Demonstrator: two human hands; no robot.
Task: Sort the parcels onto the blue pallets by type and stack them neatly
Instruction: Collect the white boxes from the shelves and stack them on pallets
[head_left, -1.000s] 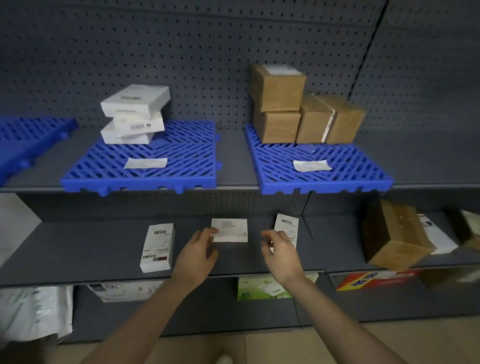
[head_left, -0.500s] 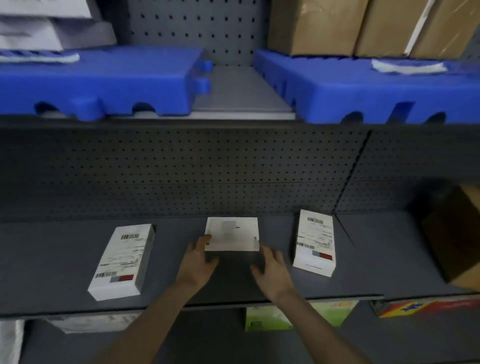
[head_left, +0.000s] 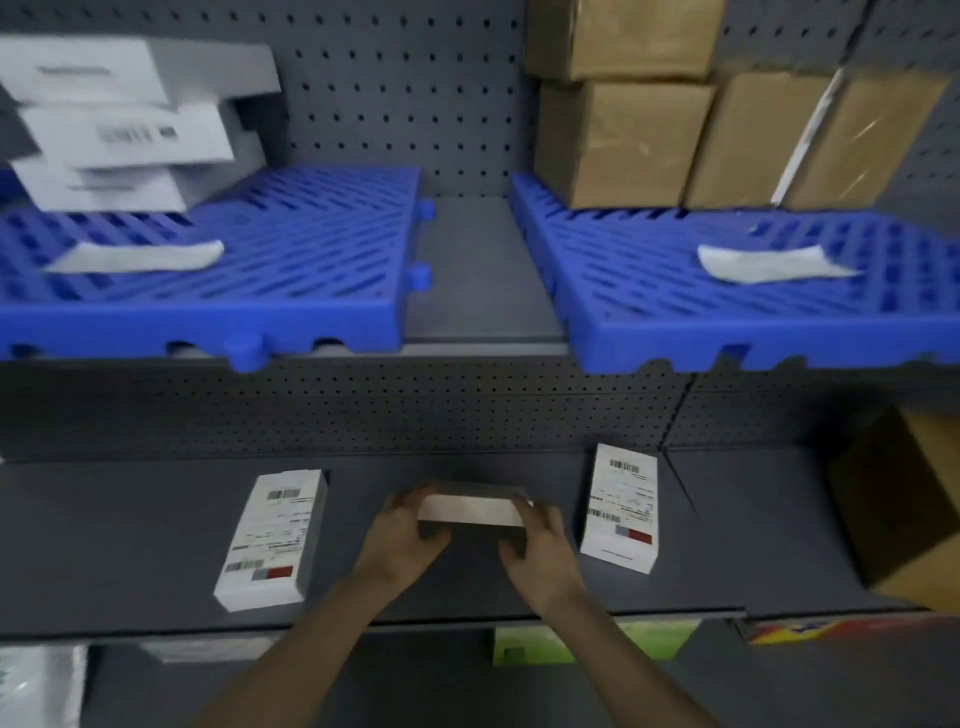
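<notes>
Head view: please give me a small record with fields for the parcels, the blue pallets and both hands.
Left hand: grips the left end of the middle white parcel
Right hand: grips its right end
Left blue pallet: stack of white boxes, askew; left paper slip
Right blue pallet: brown cartons; right paper slip
Lower shelf: left white parcel, right white parcel, single brown carton at far right

Upper shelf, two blue pallets, lower shelf, two white parcels, brown box
</notes>
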